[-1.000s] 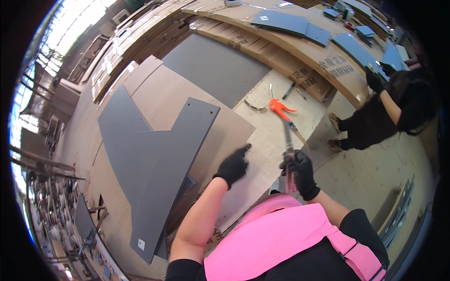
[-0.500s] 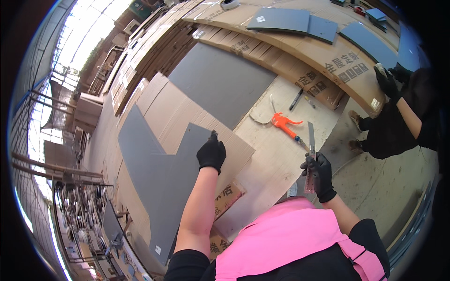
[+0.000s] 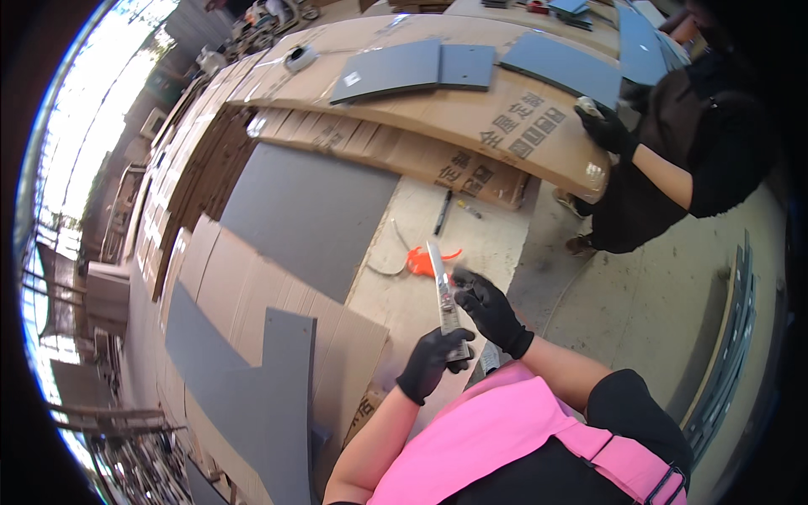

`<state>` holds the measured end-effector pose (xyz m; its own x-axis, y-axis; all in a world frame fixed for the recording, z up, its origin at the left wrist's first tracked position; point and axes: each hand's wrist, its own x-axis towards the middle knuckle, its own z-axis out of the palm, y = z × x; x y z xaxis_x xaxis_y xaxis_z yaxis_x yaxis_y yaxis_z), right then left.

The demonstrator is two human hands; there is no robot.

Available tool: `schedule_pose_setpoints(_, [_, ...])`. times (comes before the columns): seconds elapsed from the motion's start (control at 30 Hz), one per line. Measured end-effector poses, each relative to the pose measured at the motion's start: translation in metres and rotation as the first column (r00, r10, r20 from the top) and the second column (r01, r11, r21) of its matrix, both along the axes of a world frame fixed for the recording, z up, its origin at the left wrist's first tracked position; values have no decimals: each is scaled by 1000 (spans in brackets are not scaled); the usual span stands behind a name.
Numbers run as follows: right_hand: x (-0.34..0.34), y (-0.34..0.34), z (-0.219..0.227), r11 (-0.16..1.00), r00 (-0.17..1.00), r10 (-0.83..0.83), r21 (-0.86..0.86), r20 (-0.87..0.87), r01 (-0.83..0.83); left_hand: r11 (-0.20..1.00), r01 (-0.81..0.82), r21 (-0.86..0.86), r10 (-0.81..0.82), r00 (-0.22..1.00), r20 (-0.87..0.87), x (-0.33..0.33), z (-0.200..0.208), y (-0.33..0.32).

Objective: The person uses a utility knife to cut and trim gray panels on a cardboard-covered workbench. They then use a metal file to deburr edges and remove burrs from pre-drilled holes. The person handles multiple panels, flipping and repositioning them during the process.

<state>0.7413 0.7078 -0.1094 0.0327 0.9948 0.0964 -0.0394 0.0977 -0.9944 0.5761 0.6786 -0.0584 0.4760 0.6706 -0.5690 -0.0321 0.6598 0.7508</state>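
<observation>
My left hand (image 3: 433, 360), in a black glove, is closed round the lower end of a long cutter knife (image 3: 446, 316), whose blade points up and away. Beside the knife's middle is my right hand (image 3: 492, 316), also gloved, its fingers partly bent and apart; whether a fingertip touches the knife is unclear. Just beyond the blade lies an orange air blow gun (image 3: 419, 262), partly hidden by the knife. A grey notched panel (image 3: 286, 362) rests on cardboard (image 3: 345, 328) to the left.
Farther off lie a large grey panel (image 3: 307, 210), a black marker (image 3: 443, 212) and stacked cartons (image 3: 379, 126) bearing smaller grey panels (image 3: 391, 67). A roll of tape (image 3: 300, 57) sits on the cartons. Another person's gloved hand (image 3: 606, 130) is at the right end.
My left hand has left the notched panel and taken hold of the knife's lower end. The knife has moved left from my right hand, which has loosened. The view has shifted right.
</observation>
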Motion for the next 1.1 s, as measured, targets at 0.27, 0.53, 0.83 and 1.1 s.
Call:
schedule_pose_setpoints(0.27, [59,12,-21,950,673,-178,303,718,-72,895,278,-348,-175,938,300,37,16,33])
schedule_pose_setpoints(0.53, [113,-36,-41,819,898,-394,-519,-197,245,574,580,579,-53,731,-680,80,-101,197])
schedule_pose_setpoints(0.83, [109,-90,-46,817,690,-378,-573,-617,-64,-74,864,498,336,491,-804,127,-195,292])
schedule_pose_setpoints(1.1, [73,-36,-31,827,577,-208,-457,-790,-328,115,597,794,297,742,-601,61,-128,200])
